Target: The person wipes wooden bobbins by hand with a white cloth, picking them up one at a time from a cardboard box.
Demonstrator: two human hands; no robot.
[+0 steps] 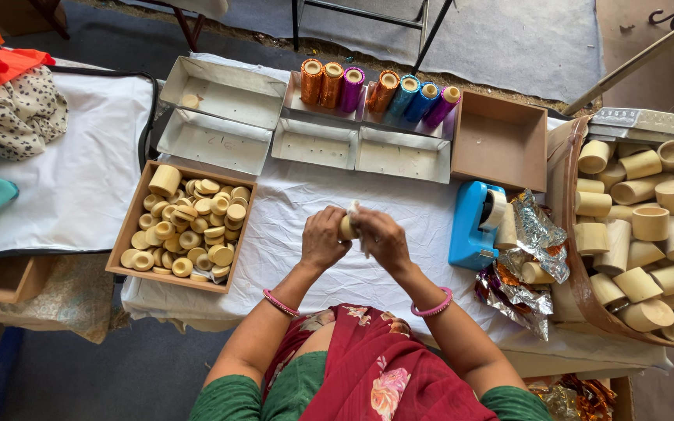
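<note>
Pale wooden ring [347,227] pinched between left hand [323,238] and right hand [380,238]; fingers cover most of it. White scrap under right fingers, unclear. Blue tape dispenser [473,226] right of the hands.

Blue tape dispenser [473,226], tan rings [189,230], white cloth [313,210].

— What do the hands hide?
— The left hand [323,238] and right hand [380,238] cover most of a pale ring [346,227]; only a sliver shows, and the grip cannot be made out.
— And at the edges?
— The basket [567,195] of tubes runs off the right side. The foil [536,238] overlaps the spools beside the tape dispenser [470,226].
</note>
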